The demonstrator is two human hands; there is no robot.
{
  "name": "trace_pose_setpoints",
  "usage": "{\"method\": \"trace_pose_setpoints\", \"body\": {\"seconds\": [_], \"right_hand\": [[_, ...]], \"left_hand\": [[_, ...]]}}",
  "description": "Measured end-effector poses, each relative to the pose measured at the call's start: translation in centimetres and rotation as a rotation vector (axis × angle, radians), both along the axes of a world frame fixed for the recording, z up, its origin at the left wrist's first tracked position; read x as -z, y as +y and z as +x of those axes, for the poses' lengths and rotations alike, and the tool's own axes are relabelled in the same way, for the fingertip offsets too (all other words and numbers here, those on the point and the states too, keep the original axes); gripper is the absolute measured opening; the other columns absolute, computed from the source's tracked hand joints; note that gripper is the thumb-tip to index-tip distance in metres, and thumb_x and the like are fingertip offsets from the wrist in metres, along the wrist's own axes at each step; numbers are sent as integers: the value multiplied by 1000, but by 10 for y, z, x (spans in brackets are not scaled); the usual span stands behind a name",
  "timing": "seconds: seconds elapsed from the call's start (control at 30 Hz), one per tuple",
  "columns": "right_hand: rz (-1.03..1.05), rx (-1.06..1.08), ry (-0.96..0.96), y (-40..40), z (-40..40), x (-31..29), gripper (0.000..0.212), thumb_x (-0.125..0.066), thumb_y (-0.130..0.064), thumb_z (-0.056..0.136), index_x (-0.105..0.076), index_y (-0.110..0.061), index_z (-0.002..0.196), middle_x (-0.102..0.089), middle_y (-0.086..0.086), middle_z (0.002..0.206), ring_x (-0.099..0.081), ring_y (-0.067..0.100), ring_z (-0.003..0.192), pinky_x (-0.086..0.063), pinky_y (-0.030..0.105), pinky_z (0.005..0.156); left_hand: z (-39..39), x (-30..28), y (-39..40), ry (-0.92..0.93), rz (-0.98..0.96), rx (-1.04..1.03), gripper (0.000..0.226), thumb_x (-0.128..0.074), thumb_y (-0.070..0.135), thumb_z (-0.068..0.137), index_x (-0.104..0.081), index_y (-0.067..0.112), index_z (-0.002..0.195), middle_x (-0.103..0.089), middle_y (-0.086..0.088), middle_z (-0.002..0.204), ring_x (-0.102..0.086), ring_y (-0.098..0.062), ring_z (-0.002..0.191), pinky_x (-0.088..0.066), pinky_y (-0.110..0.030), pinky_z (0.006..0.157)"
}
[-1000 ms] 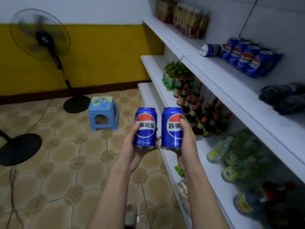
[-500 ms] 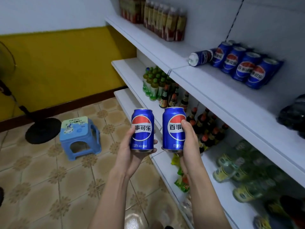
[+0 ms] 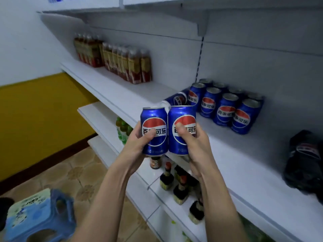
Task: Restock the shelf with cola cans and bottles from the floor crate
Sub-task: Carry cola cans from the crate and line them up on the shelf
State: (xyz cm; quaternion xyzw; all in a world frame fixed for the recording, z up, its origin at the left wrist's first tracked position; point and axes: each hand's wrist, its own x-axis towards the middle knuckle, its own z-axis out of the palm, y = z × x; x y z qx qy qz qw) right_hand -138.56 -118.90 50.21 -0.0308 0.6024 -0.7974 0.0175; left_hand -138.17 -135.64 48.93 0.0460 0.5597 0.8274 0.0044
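Way closer to the shelf (image 3: 236, 159) now than a second ago. Back then, both cans down around the level of the sauce-bottle shelf; now lifted to the edge of the cola shelf itself, labels turned face-on.

Left to right: left hand (image 3: 138, 145) wrapped round the left can (image 3: 153, 131), thumb across the logo, so a full grip pinching that can upright. Right up against it, touching, the right can (image 3: 181, 130), held the same way in the right hand (image 3: 195, 147), thumb on the logo too. Neither set down yet, both hanging just off the front lip.

Just behind the right grip, one tipped can (image 3: 174, 100) lying on its side. Further right of the grip, the standing cans (image 3: 225, 107) in two rows, and well off to the right a dark pack of bottles (image 3: 304, 159).

Probably the placing step next, beside the standing cans. Might want that tipped can stood up first, looks in the way. Crate not in view, so no idea how much is left.
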Motion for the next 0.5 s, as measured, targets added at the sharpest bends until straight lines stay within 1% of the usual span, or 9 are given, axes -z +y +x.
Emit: {"method": "trace_pose_setpoints", "body": {"seconds": [0.07, 0.13, 0.17, 0.2, 0.27, 0.33, 0.4, 0.47, 0.5], "right_hand": [[77, 64, 45, 16, -23, -8, 75, -85, -43, 60, -59, -25, 128, -73, 0, 114, -72, 18, 101, -59, 39, 86], [171, 142, 68, 30, -40, -16, 81, -87, -43, 59, -55, -28, 132, -71, -4, 116, -71, 11, 101, -58, 34, 88], [226, 181, 75, 37, -48, -19, 78, -88, -39, 62, -54, -30, 132, -70, -9, 115, -70, 7, 99, -56, 29, 85], [284, 216, 85, 43, -53, -24, 71, -87, -34, 67, -53, -32, 129, -68, -15, 111, -68, 3, 95, -54, 22, 81], [394, 275, 87, 53, -66, -31, 58, -86, -29, 72, -51, -39, 117, -61, -25, 103, -62, -7, 89, -46, 14, 74], [486, 313, 87, 61, -80, -35, 46, -86, -26, 73, -55, -41, 103, -61, -30, 94, -60, -14, 82, -43, 9, 69], [549, 361, 92, 66, -92, -37, 42, -86, -18, 72, -58, -40, 94, -63, -30, 88, -61, -18, 77, -44, 4, 62], [578, 419, 81, 68, -102, -36, 44, -86, -16, 71, -56, -39, 94, -62, -29, 88, -61, -15, 78, -44, 4, 58], [596, 449, 75, 67, -106, -35, 46, -87, -18, 71, -55, -37, 98, -60, -29, 90, -60, -13, 79, -43, 5, 58]], "left_hand": [[-34, -17, 3, 45, -109, 39, 93, -94, 40, 53, -53, 16, 133, -71, -7, 119, -69, -25, 107, -58, -34, 82], [-66, -33, 5, 83, -277, 83, 81, -90, 29, 60, -54, 19, 132, -70, -5, 121, -68, -24, 110, -57, -38, 88], [-80, -42, 6, 96, -372, 114, 78, -90, 24, 63, -54, 20, 131, -69, -3, 121, -68, -21, 110, -57, -38, 90], [-94, -50, 8, 109, -466, 146, 76, -91, 19, 65, -52, 23, 131, -69, 1, 120, -69, -16, 108, -57, -34, 88], [-117, -68, 12, 163, -641, 231, 74, -89, 11, 70, -50, 26, 131, -67, 8, 118, -68, -6, 103, -57, -23, 80], [-139, -82, 17, 234, -791, 297, 71, -89, 10, 70, -51, 27, 127, -66, 11, 115, -67, -2, 102, -57, -19, 76], [-162, -89, 21, 314, -905, 303, 65, -90, 10, 67, -55, 25, 120, -67, 11, 110, -68, 0, 95, -55, -16, 73], [-183, -92, 25, 390, -1026, 289, 64, -92, 14, 64, -57, 25, 117, -65, 8, 110, -66, 0, 94, -53, -13, 71], [-192, -92, 27, 425, -1088, 291, 66, -93, 18, 63, -57, 26, 117, -62, 7, 112, -64, -3, 98, -52, -14, 74]]}}
